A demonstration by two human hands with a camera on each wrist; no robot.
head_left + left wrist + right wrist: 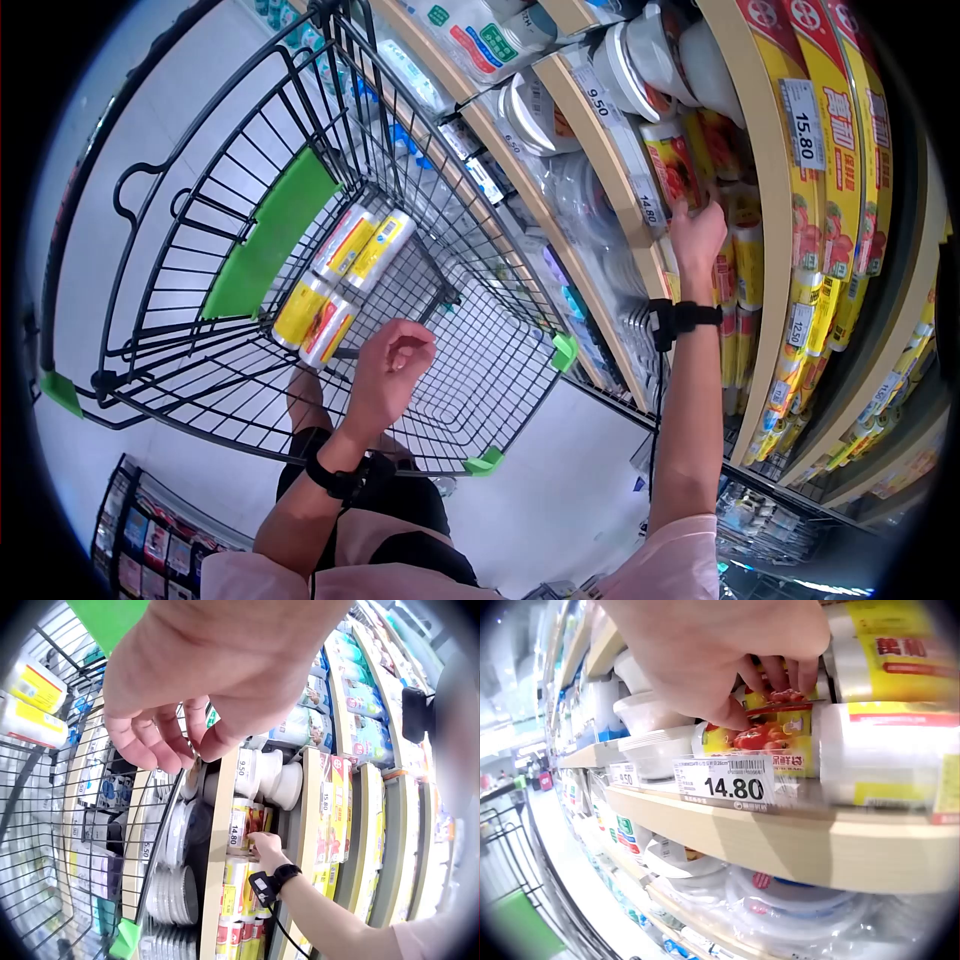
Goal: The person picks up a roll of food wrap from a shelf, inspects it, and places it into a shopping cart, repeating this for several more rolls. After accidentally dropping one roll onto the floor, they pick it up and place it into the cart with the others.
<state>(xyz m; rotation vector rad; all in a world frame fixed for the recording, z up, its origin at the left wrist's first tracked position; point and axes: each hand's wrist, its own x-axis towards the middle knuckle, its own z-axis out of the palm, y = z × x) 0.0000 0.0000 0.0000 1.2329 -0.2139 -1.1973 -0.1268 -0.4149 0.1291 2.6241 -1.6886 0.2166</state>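
My right hand [698, 238] reaches into the shelf and grips a plastic roll with a red and yellow label [776, 739]. In the right wrist view the thumb lies on its near side and the fingers curl over its far side. More such rolls [889, 750] are stacked right beside it. My left hand [388, 372] hovers above the shopping cart [270, 240], its fingers loosely curled around nothing. Inside the cart, several white rolls with yellow and red labels [380, 252] lie by the green panel.
A price tag reading 14.80 [724, 780] sits on the wooden shelf edge [780, 840] below the gripped roll. White bowls [656, 742] stand beside the rolls. Tall yellow and red boxes [835, 150] line the neighbouring shelf. The cart's wire side runs close along the shelving.
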